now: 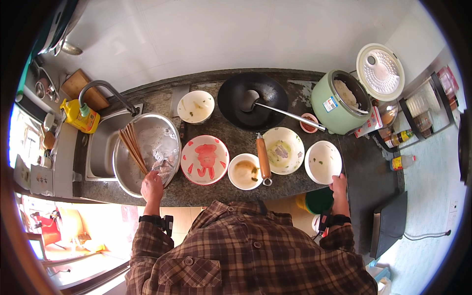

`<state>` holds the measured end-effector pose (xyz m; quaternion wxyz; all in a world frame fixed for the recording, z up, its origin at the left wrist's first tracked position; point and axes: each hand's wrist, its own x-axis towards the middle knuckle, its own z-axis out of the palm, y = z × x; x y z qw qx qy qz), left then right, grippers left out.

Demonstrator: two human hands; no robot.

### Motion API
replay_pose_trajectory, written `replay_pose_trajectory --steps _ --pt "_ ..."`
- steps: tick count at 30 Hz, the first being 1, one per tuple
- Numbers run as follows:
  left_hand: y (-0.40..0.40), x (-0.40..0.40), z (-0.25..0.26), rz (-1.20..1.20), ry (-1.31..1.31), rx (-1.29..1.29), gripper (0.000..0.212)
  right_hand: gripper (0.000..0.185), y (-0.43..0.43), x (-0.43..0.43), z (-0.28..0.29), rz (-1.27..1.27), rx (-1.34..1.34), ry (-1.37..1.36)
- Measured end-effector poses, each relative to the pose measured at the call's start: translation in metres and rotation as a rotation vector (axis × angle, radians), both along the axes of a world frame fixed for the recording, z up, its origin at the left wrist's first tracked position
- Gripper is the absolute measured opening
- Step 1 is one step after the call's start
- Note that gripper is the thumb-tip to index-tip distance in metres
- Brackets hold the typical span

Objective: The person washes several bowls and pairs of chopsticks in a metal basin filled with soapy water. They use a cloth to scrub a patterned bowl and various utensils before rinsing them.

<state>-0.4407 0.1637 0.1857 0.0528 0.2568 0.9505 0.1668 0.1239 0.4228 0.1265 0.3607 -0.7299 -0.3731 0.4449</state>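
My left hand reaches over the near rim of a stainless steel basin holding sudsy water. Its fingers are at the lower ends of a bundle of wooden chopsticks and beside a crumpled greyish scrubbing cloth. Whether they grip either one, I cannot tell. On the right, my right hand pinches the near rim of a white bowl with green scraps inside. A flower-patterned bowl with some liquid is left of that bowl. A smaller bowl contains brownish broth.
A ladle rests in a black wok. The wok's wooden handle extends over the bowls. A rabbit-patterned bowl, a scrap bowl, a small red dish and an open rice cooker surround it. The sink is left.
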Motion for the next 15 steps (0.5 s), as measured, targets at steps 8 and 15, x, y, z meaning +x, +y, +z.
replay_pose_trajectory --steps 8,15 --pt "0.000 -0.006 -0.008 0.003 0.006 -0.022 0.023 0.012 0.007 -0.011 -0.044 -0.082 -0.030 -0.054" --pt "-0.003 -0.006 -0.010 0.014 0.010 -0.024 0.025 0.054 -0.017 -0.033 -0.055 -0.221 -0.092 0.496"
